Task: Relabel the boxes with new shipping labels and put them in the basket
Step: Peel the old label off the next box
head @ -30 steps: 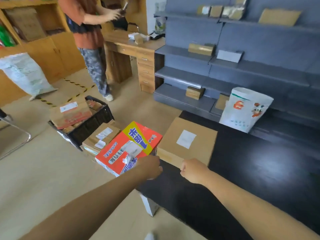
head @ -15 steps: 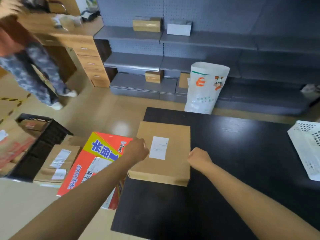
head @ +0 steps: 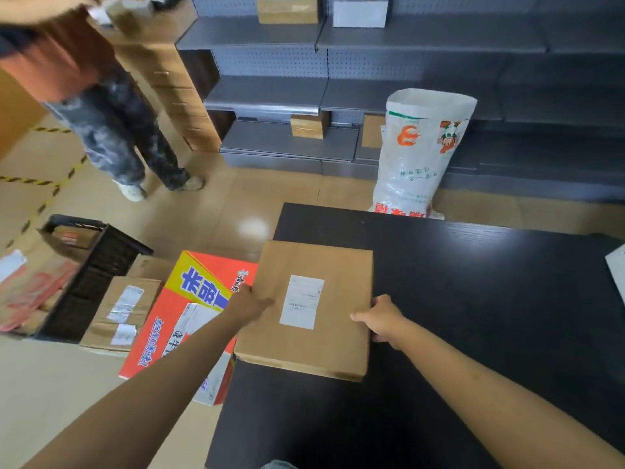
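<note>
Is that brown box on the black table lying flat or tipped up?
Lying flat. The brown box rests broad-side down on the black table, white label facing up.

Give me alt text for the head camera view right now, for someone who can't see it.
Two bare hands, left hand and right hand, hold the sides of a flat brown box bearing a white label, on a black table. More boxes lie on the floor to the left.
</note>
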Demonstrator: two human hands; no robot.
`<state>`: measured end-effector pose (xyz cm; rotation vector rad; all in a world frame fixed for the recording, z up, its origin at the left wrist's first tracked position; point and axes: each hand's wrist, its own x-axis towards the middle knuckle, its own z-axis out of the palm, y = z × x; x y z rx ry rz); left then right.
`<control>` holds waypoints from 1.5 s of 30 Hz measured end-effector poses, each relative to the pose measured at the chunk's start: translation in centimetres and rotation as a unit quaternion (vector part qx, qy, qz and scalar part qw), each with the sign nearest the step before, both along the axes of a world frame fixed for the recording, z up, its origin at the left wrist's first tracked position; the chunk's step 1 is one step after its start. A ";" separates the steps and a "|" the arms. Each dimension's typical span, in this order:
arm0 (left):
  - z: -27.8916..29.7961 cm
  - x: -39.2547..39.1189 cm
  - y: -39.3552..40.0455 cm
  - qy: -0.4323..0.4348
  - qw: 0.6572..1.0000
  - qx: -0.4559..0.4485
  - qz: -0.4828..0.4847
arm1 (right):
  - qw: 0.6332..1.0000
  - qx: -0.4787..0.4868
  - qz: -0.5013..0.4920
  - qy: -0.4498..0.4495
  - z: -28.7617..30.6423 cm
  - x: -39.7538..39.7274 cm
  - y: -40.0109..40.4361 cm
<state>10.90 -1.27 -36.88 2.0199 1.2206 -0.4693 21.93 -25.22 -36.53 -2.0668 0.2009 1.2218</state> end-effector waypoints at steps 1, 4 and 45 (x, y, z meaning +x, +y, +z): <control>0.2 0.1 -0.1 0.005 1.000 0.002 0.000 | 1.000 0.004 -0.004 0.000 -0.1 0.0 -0.1; 0.8 0.5 -0.5 -0.006 1.000 0.005 -0.016 | 1.000 0.016 -0.023 -0.004 0.0 0.2 -0.9; -0.2 8.0 -34.5 -0.059 0.990 -0.031 -0.124 | 0.991 0.011 -0.048 -0.127 -1.2 6.6 -37.7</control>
